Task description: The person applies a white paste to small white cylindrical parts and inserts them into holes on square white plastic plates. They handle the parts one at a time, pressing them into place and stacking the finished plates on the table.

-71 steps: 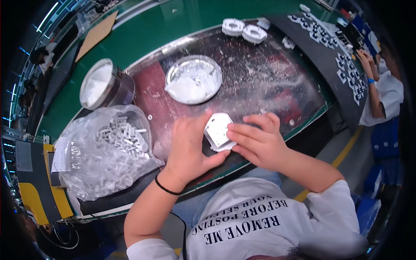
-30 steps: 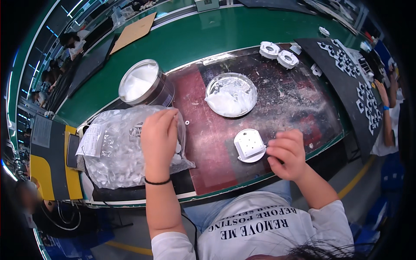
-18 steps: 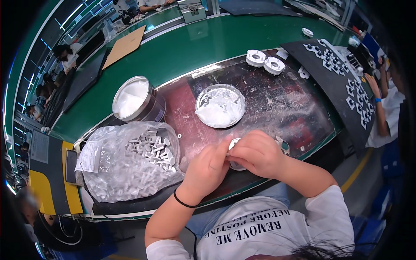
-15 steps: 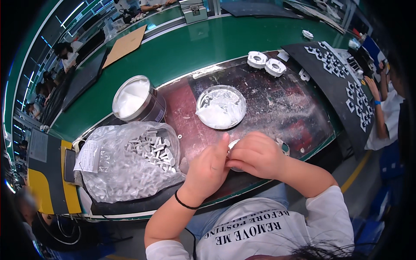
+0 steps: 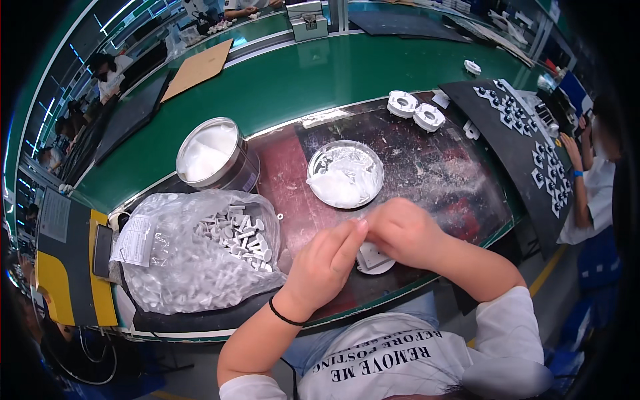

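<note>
My left hand and my right hand meet over a white plastic part that lies near the front edge of the worktop. The right hand covers most of the part and grips it. The left hand's fingertips press against the part from the left. A clear plastic bag full of small white pieces lies just to the left of my left hand.
A shallow dish of white paste sits behind my hands. A metal tin stands at the back left. Two white round parts lie at the back right. A black mat carries several small white parts, with another person's hand beside it.
My left hand has come back from the bag to the white part. Both hands have closed over the part, which lay exposed a second ago.
</note>
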Available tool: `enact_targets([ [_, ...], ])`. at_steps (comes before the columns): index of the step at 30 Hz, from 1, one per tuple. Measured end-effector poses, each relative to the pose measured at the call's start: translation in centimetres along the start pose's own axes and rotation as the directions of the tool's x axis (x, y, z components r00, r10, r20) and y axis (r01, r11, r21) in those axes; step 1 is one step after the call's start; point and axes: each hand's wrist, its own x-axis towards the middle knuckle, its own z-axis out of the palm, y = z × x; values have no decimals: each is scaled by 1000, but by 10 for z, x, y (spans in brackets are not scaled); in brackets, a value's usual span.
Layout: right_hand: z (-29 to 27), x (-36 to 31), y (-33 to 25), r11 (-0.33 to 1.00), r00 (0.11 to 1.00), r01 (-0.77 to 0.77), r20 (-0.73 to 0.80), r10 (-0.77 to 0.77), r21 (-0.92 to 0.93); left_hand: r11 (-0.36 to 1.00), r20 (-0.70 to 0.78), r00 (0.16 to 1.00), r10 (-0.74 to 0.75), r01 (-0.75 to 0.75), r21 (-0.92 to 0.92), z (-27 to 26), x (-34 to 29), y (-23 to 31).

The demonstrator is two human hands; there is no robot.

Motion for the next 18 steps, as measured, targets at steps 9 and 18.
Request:
enact_targets([
  [9,2,-6,83,946,957,-285,-100,272,-154,951,93,959,-267,278,-132,-5,2,-8],
  [18,7,-10,83,931,983,-180,-16,185,-318,947,158,945,-286,304,-105,-10,2,-8],
])
